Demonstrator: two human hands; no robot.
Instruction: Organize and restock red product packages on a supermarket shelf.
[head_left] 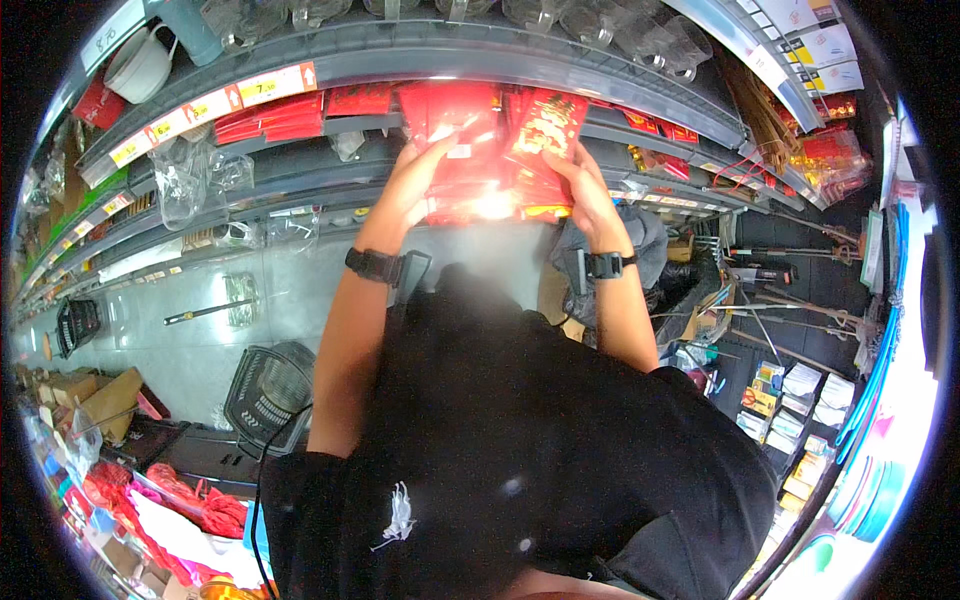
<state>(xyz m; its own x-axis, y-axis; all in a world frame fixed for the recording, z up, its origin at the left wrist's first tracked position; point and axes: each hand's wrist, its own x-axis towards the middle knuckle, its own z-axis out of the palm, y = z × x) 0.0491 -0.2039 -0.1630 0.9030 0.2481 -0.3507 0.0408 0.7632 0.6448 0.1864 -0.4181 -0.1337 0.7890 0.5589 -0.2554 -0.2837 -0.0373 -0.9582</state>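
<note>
Both of my hands are raised at the shelf front, each with a black strap at the wrist. My left hand (408, 190) is closed on the left edge of a red packet (465, 180) in shiny clear wrapping, with the thumb lying across its front. In my right hand (592, 195) is a red envelope pack (545, 125) with gold print, the thumb pressed on its lower right part. The two packs sit side by side, almost touching. Glare covers their lower part, and most of my fingers are hidden behind them.
More red packs (268, 117) lie on the shelf to the left. Above runs a shelf edge (420, 66) with glassware and a white mug (140, 65). Clear plastic bags (190, 175) hang at left. A black basket (265, 395) stands on the floor. Long-handled tools (800, 300) are at right.
</note>
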